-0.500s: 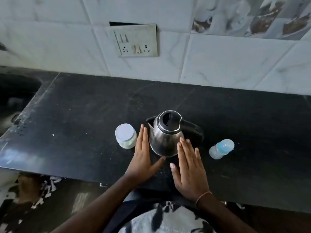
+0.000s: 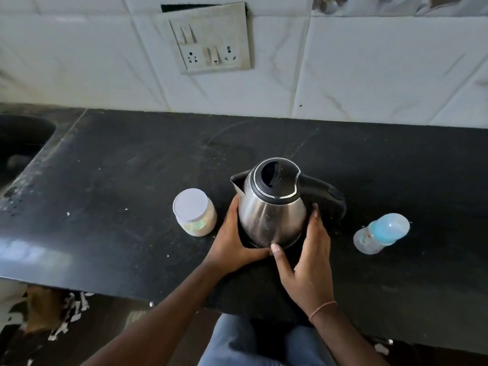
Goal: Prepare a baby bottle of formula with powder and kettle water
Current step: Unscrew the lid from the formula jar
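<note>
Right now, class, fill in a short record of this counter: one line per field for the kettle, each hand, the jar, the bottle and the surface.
kettle: steel kettle, upright, lid shut, handle pointing right
left hand: left hand curled round the kettle's left side
right hand: right hand curled round its right side
jar: white-lidded jar, left of the kettle, closed
bottle: baby bottle, right of the kettle, blue cap on
surface: black counter

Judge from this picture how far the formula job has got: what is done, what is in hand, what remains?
Done: nothing visible; the powder jar has its lid on and the baby bottle is capped, apparently empty. In hand: the left hand and right hand cup the kettle on the counter. Left: opening both, adding powder, pouring water, closing, mixing.
</note>
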